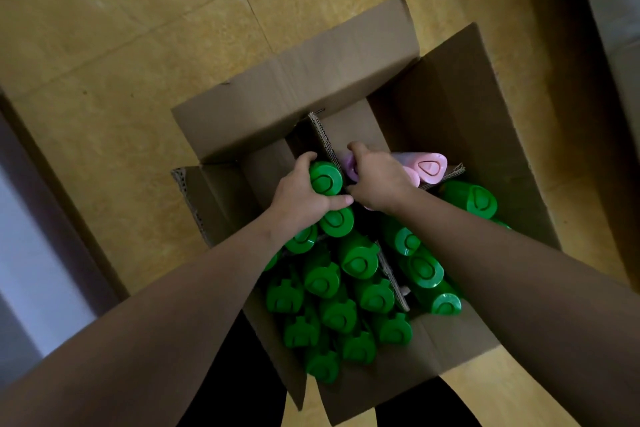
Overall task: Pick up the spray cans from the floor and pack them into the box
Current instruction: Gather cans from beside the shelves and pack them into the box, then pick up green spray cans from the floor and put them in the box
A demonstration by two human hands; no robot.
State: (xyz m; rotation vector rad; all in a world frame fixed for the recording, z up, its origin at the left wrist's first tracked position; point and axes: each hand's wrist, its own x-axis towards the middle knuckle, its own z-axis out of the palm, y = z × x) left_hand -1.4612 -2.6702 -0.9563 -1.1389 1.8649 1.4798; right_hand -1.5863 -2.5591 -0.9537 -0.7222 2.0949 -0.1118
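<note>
Mostly packed, by the look of it: the brown corrugated cardboard box [450, 104] stands open on the yellow tiled floor [121, 45], flaps splayed outward, its near half crowded with upright green-capped spray cans [356, 263], caps up. The left hand [304, 199] has its grip closed round the top of one green plastic-capped spray can [325, 178] at the far end of the left rows, thumb across the near side, fingers curled over the far side. The right hand [379, 180] is clenched round a pink-capped spray can [348, 166], just across the upright corrugated cardboard divider [323, 137]. A second pink cap [431, 166] lies tilted just beside it, to the right. Both held cans are inside the box, at its far, less filled end. Handling, as judged: metal cans rigid and fairly light, with smooth sides likely to be slippery. Plastic caps could pop off if taken as the only hold, so a hold round the body below the cap looks safer. Cans would tip against neighbours; best seated straight down beside the divider. Both forearms reach forward and down from the bottom corners, wrists converging, thumbs very near; cannot tell whether they touch. Dark-clad legs [242, 374] show at the box's near edge.
</note>
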